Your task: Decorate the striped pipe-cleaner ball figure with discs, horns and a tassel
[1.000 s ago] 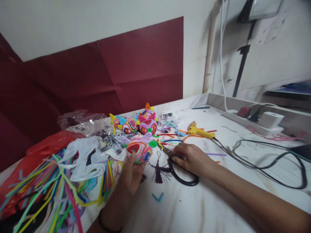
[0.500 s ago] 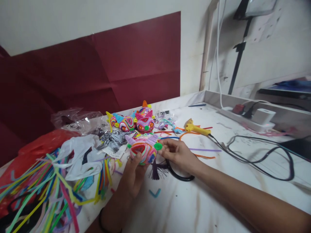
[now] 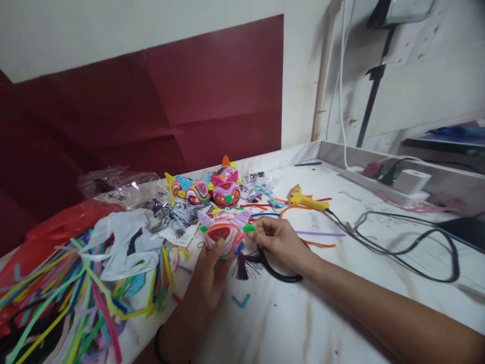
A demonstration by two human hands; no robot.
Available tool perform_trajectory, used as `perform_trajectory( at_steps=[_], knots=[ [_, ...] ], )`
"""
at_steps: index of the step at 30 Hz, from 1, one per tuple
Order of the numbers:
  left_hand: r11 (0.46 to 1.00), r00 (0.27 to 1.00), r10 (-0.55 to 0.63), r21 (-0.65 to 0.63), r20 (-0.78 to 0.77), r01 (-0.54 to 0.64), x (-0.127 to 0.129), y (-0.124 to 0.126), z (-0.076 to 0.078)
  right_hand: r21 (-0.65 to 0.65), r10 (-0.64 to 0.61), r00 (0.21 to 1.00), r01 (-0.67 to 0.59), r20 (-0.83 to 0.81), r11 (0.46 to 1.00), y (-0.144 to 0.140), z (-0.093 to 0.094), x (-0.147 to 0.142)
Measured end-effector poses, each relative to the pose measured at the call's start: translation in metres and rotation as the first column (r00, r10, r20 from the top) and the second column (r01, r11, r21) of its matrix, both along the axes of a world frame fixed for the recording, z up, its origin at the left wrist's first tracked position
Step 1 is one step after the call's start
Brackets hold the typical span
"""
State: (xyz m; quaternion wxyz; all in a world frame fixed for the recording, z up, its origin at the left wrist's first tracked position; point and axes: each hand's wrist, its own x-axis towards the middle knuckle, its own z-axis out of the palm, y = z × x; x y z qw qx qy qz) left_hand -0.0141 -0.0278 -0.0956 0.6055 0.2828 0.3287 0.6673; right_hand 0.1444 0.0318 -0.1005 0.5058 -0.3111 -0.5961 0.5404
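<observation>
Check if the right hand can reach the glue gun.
Likely yes: the glue gun lies just beyond the right hand, only low pipe cleaners between, though it seems busy with the green disc on the toy.

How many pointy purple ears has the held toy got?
2 show on the toy: one purple ear on the picture's left, the other ear on the right, nearer the right hand. More may be hidden.

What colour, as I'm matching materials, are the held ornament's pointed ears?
The pointed ears are light purple, clearest in the head view.
</observation>
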Motion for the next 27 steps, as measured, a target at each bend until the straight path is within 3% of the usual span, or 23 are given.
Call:
perform_trajectory(
  at_steps=[13,20,27],
  knots=[
    [0.999,1.000,0.022,-0.023,-0.009,-0.022,0.002,0.001,-0.003,-0.007,-0.015,1.000,0.015,0.001,1.000,0.000,-0.007,-0.002],
    [0.996,0.997,0.078,-0.050,-0.006,-0.078,-0.002,0.002,-0.001,-0.011,-0.019,0.999,0.019,0.045,1.000,0.003,0.001,0.010],
    [0.992,0.992,0.128,-0.002,0.022,-0.128,-0.010,0.002,0.013,0.101,-0.160,0.973,0.144,0.168,0.984,0.021,0.003,0.036]
  ],
)
